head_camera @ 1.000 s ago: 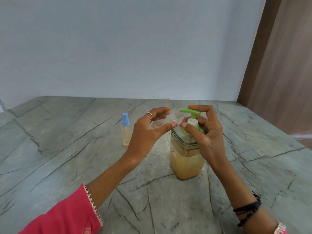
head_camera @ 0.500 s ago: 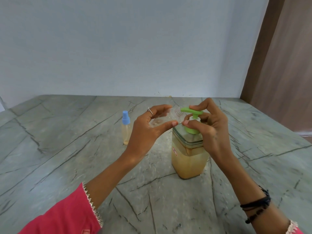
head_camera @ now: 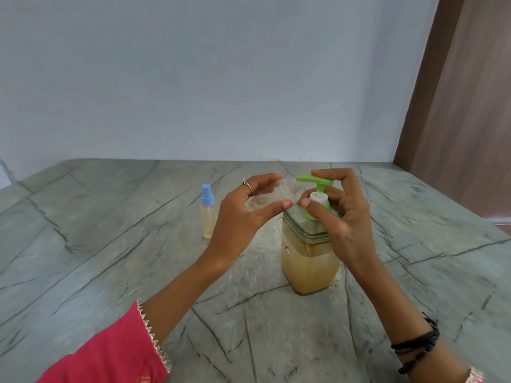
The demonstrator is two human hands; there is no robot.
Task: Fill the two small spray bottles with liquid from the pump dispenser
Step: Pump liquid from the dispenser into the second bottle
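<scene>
Holding the open bottle point(head_camera: 272, 196) tilted, neck toward the spout point(head_camera: 304, 178), left hand point(head_camera: 243, 217) is gripping it; right hand's point(head_camera: 343, 214) fingers are curling round the pump point(head_camera: 318, 183).

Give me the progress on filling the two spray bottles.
Done: the capped spray bottle stands apart on the counter, holding yellowish liquid. In hand: the left hand tilts the open bottle to the spout; the right hand works the pump dispenser. Left: filling it, capping.
</scene>
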